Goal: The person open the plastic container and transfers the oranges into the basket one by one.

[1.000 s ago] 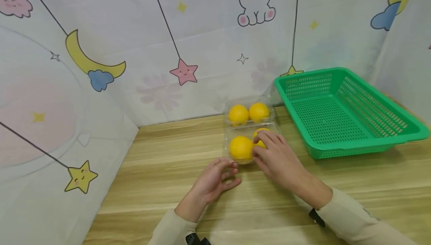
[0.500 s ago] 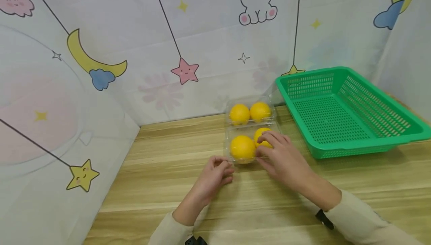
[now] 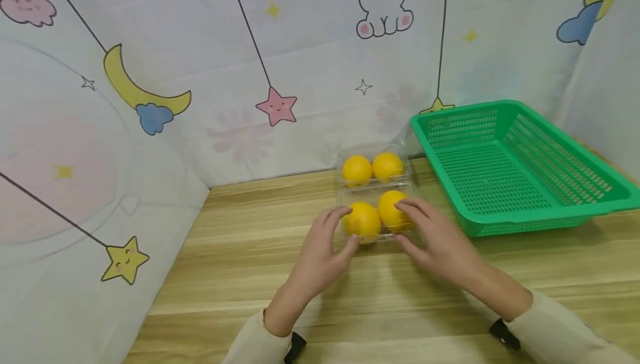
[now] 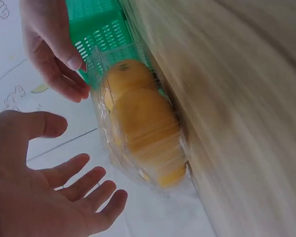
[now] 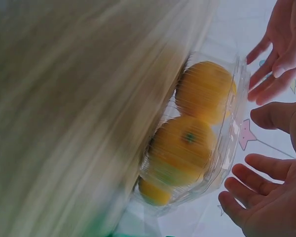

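A clear plastic box (image 3: 370, 187) lies on the table, with two oranges (image 3: 357, 169) in its back part and two in front. The front left orange (image 3: 365, 220) is beside my left hand (image 3: 317, 258), whose fingers and thumb are spread loosely around the box's near left corner. At the near right corner, my right hand (image 3: 445, 244) curves its spread fingers close to the front right orange (image 3: 391, 208). The left wrist view shows both hands apart from each other with nothing gripped. Ridged plastic walls cover the oranges (image 5: 182, 150) in the right wrist view.
To the right of the box stands a green perforated basket (image 3: 500, 180), with no fruit showing in it. A white cloth (image 3: 310, 64) printed with stars, moons and rabbits hangs behind the wood-grain table (image 3: 250, 253).
My left hand has come up from the box's near corner and spread its fingers beside the front left orange. The right hand has drawn back slightly to the right, uncovering more of the front right orange.
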Demonstrator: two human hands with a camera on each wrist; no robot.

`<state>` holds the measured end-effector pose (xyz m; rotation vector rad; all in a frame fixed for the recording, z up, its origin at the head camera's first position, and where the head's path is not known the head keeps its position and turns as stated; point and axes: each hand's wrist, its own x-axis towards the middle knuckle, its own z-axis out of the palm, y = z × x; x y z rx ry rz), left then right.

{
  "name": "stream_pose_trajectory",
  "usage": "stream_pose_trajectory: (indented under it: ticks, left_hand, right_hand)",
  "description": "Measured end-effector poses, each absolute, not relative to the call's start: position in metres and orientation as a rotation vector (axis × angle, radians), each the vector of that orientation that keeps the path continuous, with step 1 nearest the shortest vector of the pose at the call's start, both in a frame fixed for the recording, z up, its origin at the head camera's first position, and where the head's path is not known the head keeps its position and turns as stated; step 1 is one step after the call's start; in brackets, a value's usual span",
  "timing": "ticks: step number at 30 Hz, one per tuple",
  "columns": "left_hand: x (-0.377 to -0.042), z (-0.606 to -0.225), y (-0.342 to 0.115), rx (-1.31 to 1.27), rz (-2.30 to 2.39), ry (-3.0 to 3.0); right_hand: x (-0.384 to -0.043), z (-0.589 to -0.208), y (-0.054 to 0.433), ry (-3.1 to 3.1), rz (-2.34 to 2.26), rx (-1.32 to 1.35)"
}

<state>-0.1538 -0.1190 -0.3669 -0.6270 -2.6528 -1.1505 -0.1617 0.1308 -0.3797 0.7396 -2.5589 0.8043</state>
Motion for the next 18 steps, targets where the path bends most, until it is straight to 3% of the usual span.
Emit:
stream_pose_trajectory:
  ticks: [9, 18]
  left_hand:
    - [-0.162, -0.369, -0.098, -0.781, -0.743, -2.724]
    - [-0.171, -0.367, -0.084, -0.844, -0.643, -2.773]
  right_hand:
    - [-0.161, -0.381, 0.139, -2.581, 0.879, 0.72]
    - [-0.159, -0.384, 0.15, -2.638, 1.111, 0.675]
